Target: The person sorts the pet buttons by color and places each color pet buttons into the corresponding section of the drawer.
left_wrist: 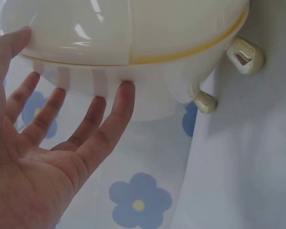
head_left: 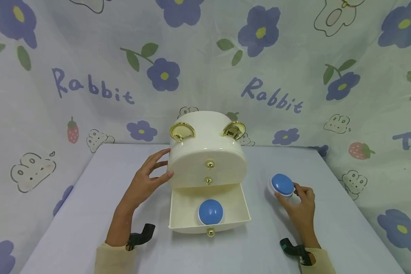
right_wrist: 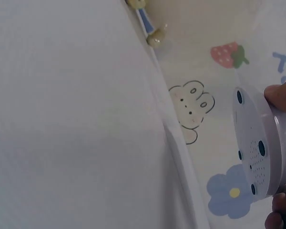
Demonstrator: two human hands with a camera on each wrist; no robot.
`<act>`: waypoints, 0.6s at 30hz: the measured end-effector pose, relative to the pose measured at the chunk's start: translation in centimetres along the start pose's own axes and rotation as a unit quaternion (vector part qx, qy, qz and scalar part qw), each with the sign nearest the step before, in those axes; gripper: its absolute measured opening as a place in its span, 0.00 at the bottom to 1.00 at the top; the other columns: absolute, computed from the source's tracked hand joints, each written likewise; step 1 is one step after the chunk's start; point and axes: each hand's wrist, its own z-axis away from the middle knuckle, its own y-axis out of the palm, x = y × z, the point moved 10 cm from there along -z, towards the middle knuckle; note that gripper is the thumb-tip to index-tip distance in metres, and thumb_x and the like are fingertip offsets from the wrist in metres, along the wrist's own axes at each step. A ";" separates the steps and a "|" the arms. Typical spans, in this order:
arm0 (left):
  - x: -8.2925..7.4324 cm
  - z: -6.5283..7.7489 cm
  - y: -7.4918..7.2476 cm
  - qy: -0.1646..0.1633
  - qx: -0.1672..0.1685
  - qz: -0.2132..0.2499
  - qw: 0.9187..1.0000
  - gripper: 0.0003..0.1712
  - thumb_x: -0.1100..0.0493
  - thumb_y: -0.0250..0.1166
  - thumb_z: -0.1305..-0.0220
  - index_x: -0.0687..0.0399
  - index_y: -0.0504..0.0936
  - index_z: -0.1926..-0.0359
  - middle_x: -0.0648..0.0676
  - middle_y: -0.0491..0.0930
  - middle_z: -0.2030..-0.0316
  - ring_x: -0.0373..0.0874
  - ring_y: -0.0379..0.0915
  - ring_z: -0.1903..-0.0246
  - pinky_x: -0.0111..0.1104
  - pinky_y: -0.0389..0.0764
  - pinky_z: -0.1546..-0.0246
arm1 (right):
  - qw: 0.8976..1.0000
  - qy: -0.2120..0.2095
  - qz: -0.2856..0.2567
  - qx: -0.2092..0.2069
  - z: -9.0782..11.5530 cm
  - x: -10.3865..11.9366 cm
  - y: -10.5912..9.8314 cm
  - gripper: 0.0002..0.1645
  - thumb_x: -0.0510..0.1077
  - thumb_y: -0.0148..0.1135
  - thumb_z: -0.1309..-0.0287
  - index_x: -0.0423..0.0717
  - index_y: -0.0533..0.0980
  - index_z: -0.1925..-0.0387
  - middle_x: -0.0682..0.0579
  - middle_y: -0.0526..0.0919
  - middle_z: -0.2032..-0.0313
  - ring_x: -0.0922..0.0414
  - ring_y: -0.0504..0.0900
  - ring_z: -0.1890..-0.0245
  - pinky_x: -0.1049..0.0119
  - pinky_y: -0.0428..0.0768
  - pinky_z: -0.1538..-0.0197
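A glossy cream storage box (head_left: 188,167) with gold ear-shaped trims and gold knobs stands mid-table. Its bottom drawer (head_left: 183,205) is pulled out. Inside that drawer sits a blue-domed push button (head_left: 210,212) on a white base. My left hand (head_left: 145,184) is at the box's left side, fingers spread; in the left wrist view the fingertips (left_wrist: 126,88) are against or very near its wall. To the right of the box, my right hand (head_left: 301,207) holds a second blue push button (head_left: 282,184) between thumb and fingers. The right wrist view shows its white perforated underside (right_wrist: 248,157) tilted off the table.
A white cloth covers the table (head_left: 332,236). Behind and beside it hangs a curtain (head_left: 205,68) printed with flowers, rabbits and strawberries. Black camera mounts (head_left: 142,236) are strapped to both wrists.
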 end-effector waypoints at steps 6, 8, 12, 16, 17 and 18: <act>0.2 -0.1 0.0 0.000 -0.003 -0.001 1.000 0.39 0.46 0.69 0.34 0.18 0.62 0.28 0.38 0.56 0.27 0.53 0.63 0.32 0.56 0.78 0.46 | 1.000 -0.028 -0.006 0.003 1.2 2.1 0.3 0.43 0.42 0.83 0.59 0.30 0.75 0.41 0.42 0.68 0.56 0.52 0.68 0.51 0.51 0.66 0.49; 0.2 -0.1 0.0 0.001 -0.003 -0.001 1.000 0.39 0.46 0.69 0.34 0.18 0.62 0.28 0.38 0.56 0.27 0.53 0.63 0.32 0.56 0.78 0.46 | 0.999 -0.034 -0.012 0.004 1.6 2.8 0.4 0.43 0.42 0.83 0.60 0.30 0.75 0.41 0.42 0.69 0.56 0.53 0.69 0.51 0.51 0.66 0.48; 0.2 -0.1 0.0 0.001 -0.003 -0.001 1.000 0.39 0.46 0.69 0.34 0.18 0.62 0.28 0.38 0.56 0.27 0.53 0.63 0.32 0.55 0.78 0.46 | 0.998 -0.050 -0.032 0.005 2.3 4.0 0.6 0.43 0.39 0.84 0.63 0.29 0.76 0.42 0.41 0.70 0.56 0.53 0.70 0.51 0.51 0.66 0.47; 0.2 -0.1 0.0 0.000 -0.002 -0.004 1.000 0.39 0.46 0.69 0.34 0.18 0.61 0.27 0.39 0.56 0.27 0.53 0.63 0.33 0.55 0.78 0.46 | 0.997 -0.062 -0.045 0.006 3.0 5.0 0.7 0.44 0.37 0.84 0.64 0.28 0.76 0.43 0.41 0.70 0.56 0.52 0.70 0.52 0.52 0.67 0.47; 0.1 -0.2 0.1 0.000 -0.001 -0.004 1.000 0.39 0.46 0.69 0.34 0.18 0.61 0.27 0.39 0.56 0.27 0.54 0.63 0.33 0.55 0.78 0.46 | 0.997 -0.064 -0.045 0.006 3.1 5.3 0.7 0.44 0.37 0.84 0.64 0.28 0.76 0.43 0.42 0.70 0.56 0.52 0.70 0.52 0.52 0.67 0.47; 0.1 -0.2 0.1 0.001 -0.001 -0.005 1.000 0.39 0.46 0.69 0.34 0.18 0.61 0.27 0.40 0.56 0.27 0.54 0.63 0.33 0.55 0.78 0.46 | 0.997 -0.067 -0.046 0.006 3.3 5.6 0.7 0.43 0.37 0.84 0.64 0.28 0.76 0.43 0.42 0.70 0.56 0.52 0.70 0.52 0.53 0.67 0.47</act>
